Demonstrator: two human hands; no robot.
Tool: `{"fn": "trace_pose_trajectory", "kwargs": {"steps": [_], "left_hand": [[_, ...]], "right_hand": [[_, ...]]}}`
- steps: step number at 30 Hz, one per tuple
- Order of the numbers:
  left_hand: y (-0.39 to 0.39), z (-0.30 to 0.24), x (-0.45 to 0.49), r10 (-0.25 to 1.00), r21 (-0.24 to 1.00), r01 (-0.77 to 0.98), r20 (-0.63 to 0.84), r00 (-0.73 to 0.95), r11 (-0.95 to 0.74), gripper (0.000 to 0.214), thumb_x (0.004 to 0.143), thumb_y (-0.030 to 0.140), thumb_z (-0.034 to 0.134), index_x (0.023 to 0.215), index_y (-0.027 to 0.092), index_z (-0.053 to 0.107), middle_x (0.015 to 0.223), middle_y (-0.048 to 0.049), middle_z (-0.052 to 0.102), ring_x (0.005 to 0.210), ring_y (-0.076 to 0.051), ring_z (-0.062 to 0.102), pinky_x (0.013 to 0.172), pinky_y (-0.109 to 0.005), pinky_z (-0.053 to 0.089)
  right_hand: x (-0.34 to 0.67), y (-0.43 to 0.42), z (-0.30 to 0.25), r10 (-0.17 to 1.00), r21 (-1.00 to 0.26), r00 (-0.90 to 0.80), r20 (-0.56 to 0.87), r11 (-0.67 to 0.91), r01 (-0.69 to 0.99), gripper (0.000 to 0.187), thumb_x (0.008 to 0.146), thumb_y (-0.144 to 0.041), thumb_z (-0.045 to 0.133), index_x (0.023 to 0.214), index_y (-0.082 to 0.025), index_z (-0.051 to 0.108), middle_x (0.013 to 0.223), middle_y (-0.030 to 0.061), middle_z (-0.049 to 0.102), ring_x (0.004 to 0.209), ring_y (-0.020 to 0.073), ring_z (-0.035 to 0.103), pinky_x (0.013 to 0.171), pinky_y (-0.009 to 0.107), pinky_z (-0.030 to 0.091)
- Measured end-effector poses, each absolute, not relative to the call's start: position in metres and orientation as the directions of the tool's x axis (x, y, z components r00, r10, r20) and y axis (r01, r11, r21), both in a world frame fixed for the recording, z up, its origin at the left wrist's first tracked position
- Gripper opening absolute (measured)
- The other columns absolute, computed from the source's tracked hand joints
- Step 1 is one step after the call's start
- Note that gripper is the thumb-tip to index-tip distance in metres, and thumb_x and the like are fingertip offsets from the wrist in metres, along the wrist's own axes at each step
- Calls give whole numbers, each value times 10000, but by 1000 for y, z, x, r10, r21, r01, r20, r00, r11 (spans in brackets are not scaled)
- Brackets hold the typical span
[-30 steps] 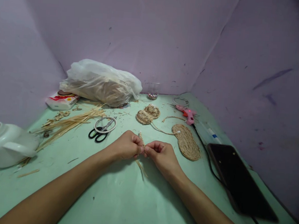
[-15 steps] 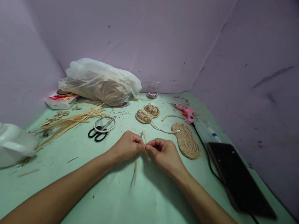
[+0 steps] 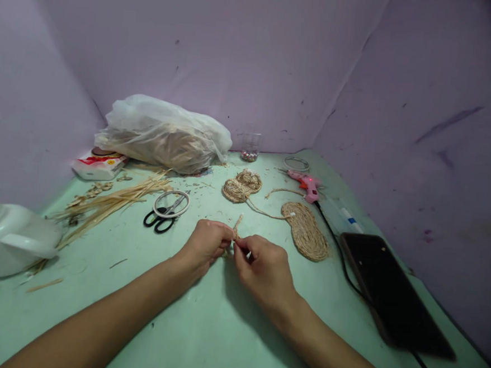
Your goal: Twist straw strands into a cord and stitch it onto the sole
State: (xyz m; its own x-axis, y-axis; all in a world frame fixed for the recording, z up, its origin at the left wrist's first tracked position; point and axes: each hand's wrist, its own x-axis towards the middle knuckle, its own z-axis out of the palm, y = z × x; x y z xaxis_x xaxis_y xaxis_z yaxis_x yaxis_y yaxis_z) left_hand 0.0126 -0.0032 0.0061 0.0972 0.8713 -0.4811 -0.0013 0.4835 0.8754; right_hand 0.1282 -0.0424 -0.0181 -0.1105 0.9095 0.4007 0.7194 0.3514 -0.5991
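Observation:
My left hand [image 3: 210,241] and my right hand [image 3: 265,268] meet over the middle of the table, thumbs and fingertips pinched together. Between them is a short twisted straw strand [image 3: 238,225], its upper end sticking up above my fingertips; the lower part is mostly hidden by the hands. Right of my right hand lies a coiled straw-rope sole [image 3: 308,233]. A second coiled straw piece [image 3: 241,187], with a raised loop, sits beyond the hands, and a thin rope [image 3: 266,213] runs between the two. To the left, black-handled scissors [image 3: 160,219] lie under a white ring [image 3: 155,204].
A pink glue gun [image 3: 306,185] stands at the back right, its black cord running past a dark phone [image 3: 397,295]. Loose straw [image 3: 118,197], a white plastic container [image 3: 18,238], a stuffed plastic bag [image 3: 165,133] and a cup of beads [image 3: 250,155] line the left and back.
My right hand has turned and shifted slightly left and down, and my left hand has lowered a little. The strand's loose lower ends, which hung below the hands, are now mostly out of sight.

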Motion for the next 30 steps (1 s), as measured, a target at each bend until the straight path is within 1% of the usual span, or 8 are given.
{"fn": "trace_pose_trajectory", "kwargs": {"steps": [6, 8, 11, 14, 16, 18, 24, 30], "left_hand": [[-4, 3, 11, 864, 869, -39, -484, 136, 493, 60, 540, 133, 496, 493, 149, 462, 338, 86, 295, 290, -14, 158, 332, -189, 49], [-5, 6, 12, 871, 875, -39, -473, 133, 482, 69, 539, 127, 502, 489, 147, 458, 333, 83, 313, 284, -11, 172, 331, -184, 59], [-5, 10, 14, 882, 887, -25, -456, 115, 462, 68, 542, 123, 518, 495, 140, 473, 319, 90, 310, 280, -6, 173, 336, -180, 73], [-6, 10, 15, 895, 902, 21, -431, 114, 432, 57, 561, 137, 531, 510, 131, 504, 304, 97, 298, 281, -4, 159, 345, -185, 86], [-6, 6, 16, 903, 913, 47, -409, 134, 406, 65, 568, 147, 535, 510, 129, 512, 304, 92, 316, 287, -7, 168, 352, -190, 94], [-7, 4, 15, 909, 922, 62, -386, 156, 382, 79, 562, 156, 544, 497, 129, 507, 316, 77, 360, 300, -13, 202, 359, -194, 103], [-5, 12, 12, 897, 933, 135, -359, 260, 335, 96, 525, 171, 548, 451, 132, 500, 325, 79, 326, 336, -23, 209, 383, -200, 121], [-3, 17, 11, 873, 913, 137, -406, 268, 383, 46, 497, 145, 524, 455, 132, 510, 357, 60, 378, 354, -34, 239, 397, -202, 142]], "right_hand": [[127, -45, -16, 881, -489, -216, 422, 421, 764, 195, 747, -170, 463, 693, -166, 650, 615, 35, 627, 507, 115, 534, 495, 215, 347], [131, -44, -9, 891, -544, -202, 406, 414, 730, 164, 736, -218, 505, 682, -184, 657, 606, 19, 633, 500, 112, 526, 488, 216, 342], [141, -37, 3, 913, -725, 45, 407, 292, 623, 181, 731, -303, 536, 679, -172, 650, 618, 22, 636, 535, 116, 530, 539, 222, 380], [147, -27, 6, 967, -919, 198, 158, 71, 389, 224, 729, -332, 523, 690, -141, 633, 595, 26, 610, 538, 121, 528, 538, 231, 402], [146, -22, 3, 995, -981, 52, -90, -97, 169, 221, 694, -332, 555, 699, -123, 629, 572, 21, 595, 514, 112, 524, 520, 229, 413], [143, -20, 0, 971, -975, -99, -218, -213, 58, 217, 654, -322, 596, 693, -111, 630, 541, 5, 572, 459, 88, 492, 479, 215, 407], [144, -21, -1, 973, -962, -83, -213, -194, 194, 135, 655, -246, 570, 580, -135, 586, 460, -30, 518, 331, 51, 368, 333, 184, 300], [153, -17, -6, 985, -934, -152, -77, -18, 356, 147, 690, -259, 543, 625, -150, 618, 519, -16, 563, 449, 83, 469, 437, 194, 355]]}}
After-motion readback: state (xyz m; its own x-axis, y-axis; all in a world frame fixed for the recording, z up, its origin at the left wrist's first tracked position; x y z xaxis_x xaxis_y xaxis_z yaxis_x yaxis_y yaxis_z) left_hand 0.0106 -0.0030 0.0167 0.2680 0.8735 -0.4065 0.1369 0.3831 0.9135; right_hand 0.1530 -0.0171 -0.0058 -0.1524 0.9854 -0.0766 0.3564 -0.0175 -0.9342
